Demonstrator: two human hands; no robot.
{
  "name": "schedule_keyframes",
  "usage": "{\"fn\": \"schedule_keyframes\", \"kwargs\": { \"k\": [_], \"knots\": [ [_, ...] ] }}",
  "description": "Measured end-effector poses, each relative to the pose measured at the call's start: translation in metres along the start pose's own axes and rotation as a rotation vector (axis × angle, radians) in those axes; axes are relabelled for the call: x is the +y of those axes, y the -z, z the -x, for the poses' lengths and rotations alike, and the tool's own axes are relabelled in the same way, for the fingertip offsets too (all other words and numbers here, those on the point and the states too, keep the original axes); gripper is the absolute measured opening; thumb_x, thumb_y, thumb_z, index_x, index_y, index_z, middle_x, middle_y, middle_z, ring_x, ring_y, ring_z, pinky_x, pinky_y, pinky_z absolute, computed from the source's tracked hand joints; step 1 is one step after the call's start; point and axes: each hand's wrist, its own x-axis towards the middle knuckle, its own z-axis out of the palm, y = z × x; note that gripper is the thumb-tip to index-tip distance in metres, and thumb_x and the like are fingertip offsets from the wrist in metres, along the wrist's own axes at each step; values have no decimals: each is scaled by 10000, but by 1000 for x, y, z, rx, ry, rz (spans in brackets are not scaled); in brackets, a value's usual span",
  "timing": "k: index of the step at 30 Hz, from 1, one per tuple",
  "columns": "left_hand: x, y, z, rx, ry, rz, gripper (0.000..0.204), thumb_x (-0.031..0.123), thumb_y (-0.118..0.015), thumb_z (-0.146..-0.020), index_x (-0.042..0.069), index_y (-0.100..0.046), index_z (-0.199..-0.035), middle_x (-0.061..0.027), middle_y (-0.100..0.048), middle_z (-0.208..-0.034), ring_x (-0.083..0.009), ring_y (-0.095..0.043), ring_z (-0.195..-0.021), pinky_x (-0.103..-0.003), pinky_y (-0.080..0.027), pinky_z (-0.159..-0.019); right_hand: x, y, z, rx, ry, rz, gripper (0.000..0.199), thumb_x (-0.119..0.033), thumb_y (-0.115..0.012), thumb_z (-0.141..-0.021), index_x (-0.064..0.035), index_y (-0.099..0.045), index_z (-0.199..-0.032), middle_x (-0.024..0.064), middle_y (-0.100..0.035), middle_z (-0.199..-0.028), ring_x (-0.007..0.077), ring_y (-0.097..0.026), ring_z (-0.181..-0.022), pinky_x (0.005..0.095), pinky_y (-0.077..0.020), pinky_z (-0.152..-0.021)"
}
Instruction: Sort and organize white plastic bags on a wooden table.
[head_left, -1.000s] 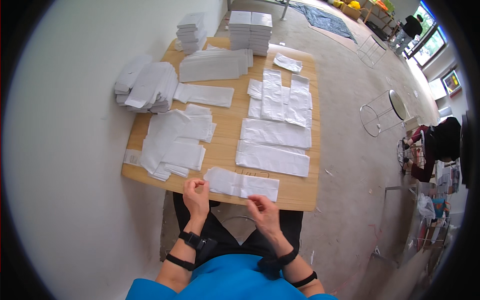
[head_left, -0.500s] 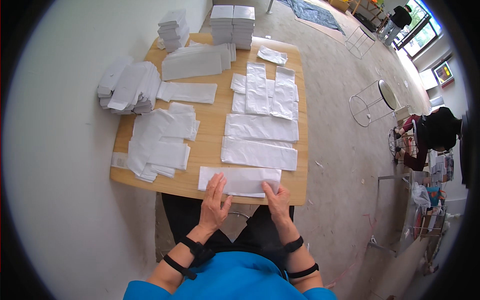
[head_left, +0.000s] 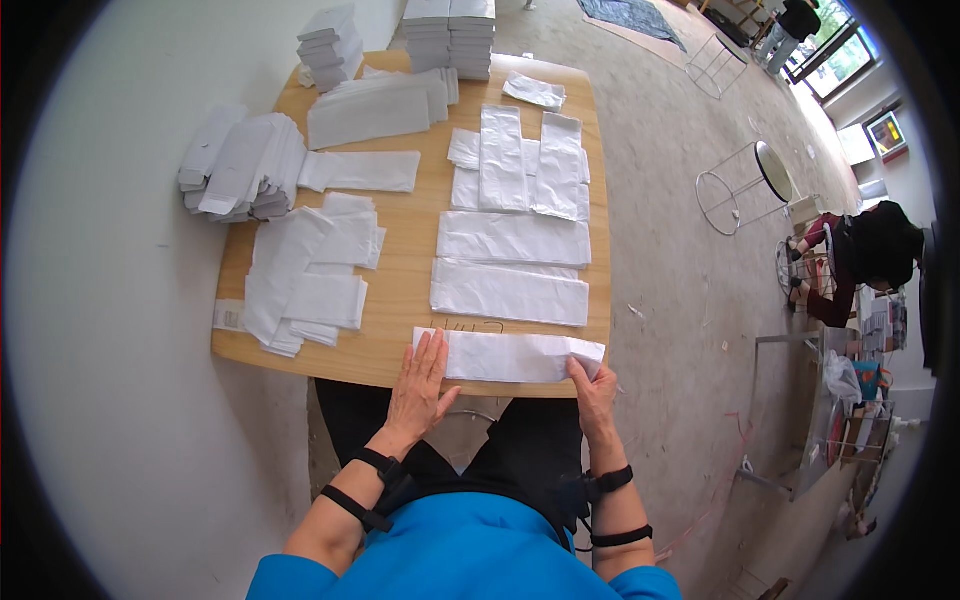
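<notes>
A long white folded paper strip (head_left: 510, 358) lies along the near edge of the wooden table. My left hand (head_left: 418, 385) rests on its left end with the fingers stretched out flat. At the other end my right hand (head_left: 594, 388) pinches the strip's lower right corner, thumb on top, and the paper there is slightly raised and creased. Just beyond the strip are two more white strips, the nearer one (head_left: 510, 292) and the farther one (head_left: 513, 238), lying crosswise. Past them, two upright strips, a left one (head_left: 501, 160) and a right one (head_left: 558, 165), overlap other white pieces.
Loose white strips (head_left: 300, 270) pile up at the table's left, beside stacked flat white cartons (head_left: 245, 165). White box stacks (head_left: 448, 40) stand at the far edge. Right of the table (head_left: 400, 250) are a round stool (head_left: 772, 170) and a seated person (head_left: 875, 250).
My right hand has moved to the right with the strip's end, which now reaches nearer the table's right edge. My left hand stays at the left end. The whole view has shifted slightly.
</notes>
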Motion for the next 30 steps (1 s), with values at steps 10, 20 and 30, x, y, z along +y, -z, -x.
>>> {"fn": "schedule_keyframes", "kwargs": {
  "k": [10, 20, 30],
  "knots": [
    [-7, -5, -1, -67, -9, -32, 808, 258, -680, -836, -6, -255, -1471, -142, -219, -1558, -310, -188, -1446, -456, -168, -1177, 22, 6, -5, 108, -132, 84, 230, -183, -675, -885, 26, -676, -980, 21, -662, -862, 95, -606, -755, 253, -525, -656],
    [-6, -7, -1, -81, 6, -63, 781, 303, -650, -860, 31, -261, -1480, -133, -212, -1561, -298, -182, -1448, -443, -146, -1184, 32, 9, -8, 164, -170, 214, 236, -192, -675, -880, 33, -680, -953, 33, -660, -816, 94, -598, -645, 240, -512, -545],
    [-3, -5, -2, -85, 6, -53, 757, 261, -676, -838, 45, -310, -1464, -121, -207, -1565, -302, -164, -1453, -458, -155, -1178, 30, 10, -8, 176, -172, 286, 245, -205, -682, -863, 34, -688, -912, 51, -665, -711, 105, -607, -557, 246, -488, -501]
  ]
}}
